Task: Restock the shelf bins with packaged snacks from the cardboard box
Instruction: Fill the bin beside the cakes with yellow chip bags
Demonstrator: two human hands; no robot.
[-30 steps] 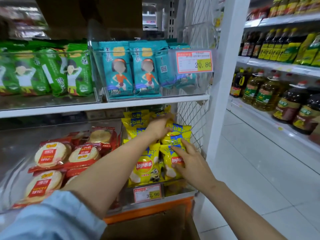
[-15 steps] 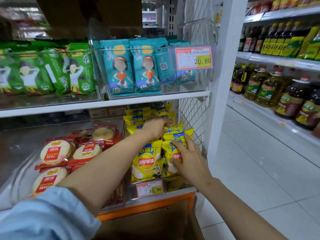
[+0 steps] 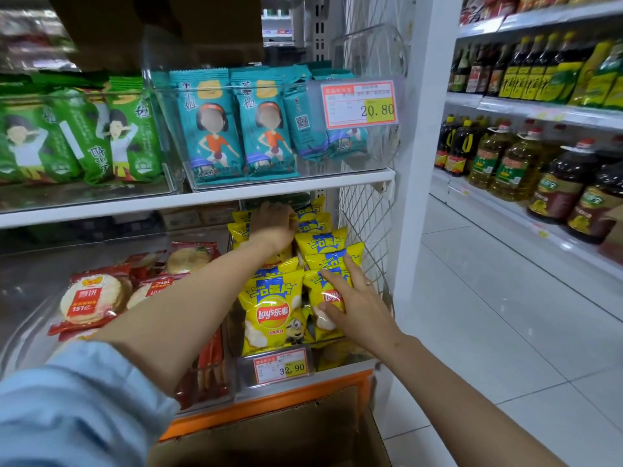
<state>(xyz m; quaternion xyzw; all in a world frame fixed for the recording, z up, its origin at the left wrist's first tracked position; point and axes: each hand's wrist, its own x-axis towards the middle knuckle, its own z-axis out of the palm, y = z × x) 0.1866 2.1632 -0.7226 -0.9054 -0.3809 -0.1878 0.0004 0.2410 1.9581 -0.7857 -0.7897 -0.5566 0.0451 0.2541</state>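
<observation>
Yellow chip bags [image 3: 269, 310]: stacked in lower shelf bin [image 3: 337, 355]. Right hand [image 3: 354, 303]: fingers straight and spread, pressing the front-right bag. Left hand [image 3: 274, 225]: curled over rear bags; actual grasp unclear.

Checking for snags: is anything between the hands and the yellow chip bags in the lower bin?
Nothing visible. The left hand touches the rear yellow chip bags; the right hand lies directly on a front one.

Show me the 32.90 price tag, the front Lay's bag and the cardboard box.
32.90 price tag [image 3: 281, 366]: head view, middle of the label.
front Lay's bag [image 3: 271, 313]: head view, on the red logo.
cardboard box [image 3: 269, 439]: head view, bare brown flap at the bottom.
</observation>
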